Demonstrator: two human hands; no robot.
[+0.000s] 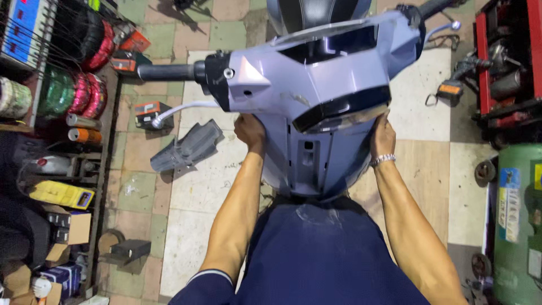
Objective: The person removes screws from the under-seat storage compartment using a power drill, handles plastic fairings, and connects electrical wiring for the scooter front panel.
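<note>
A grey-blue scooter handlebar cover (316,79) with its front panel (316,164) fills the middle of the head view. My left hand (249,131) grips the panel's left edge just under the cover. On the right edge my right hand (383,135), with a silver bracelet at the wrist, holds the panel below the dark headlight lens (344,107). The black left handlebar grip (166,72) sticks out to the left. My fingers are partly hidden behind the panel.
A loose grey plastic fairing piece (189,148) lies on the tiled floor at left. Shelves with wire spools (84,93), cans and boxes line the left side. A green compressor tank (516,226) and a red tool cart (505,62) stand on the right.
</note>
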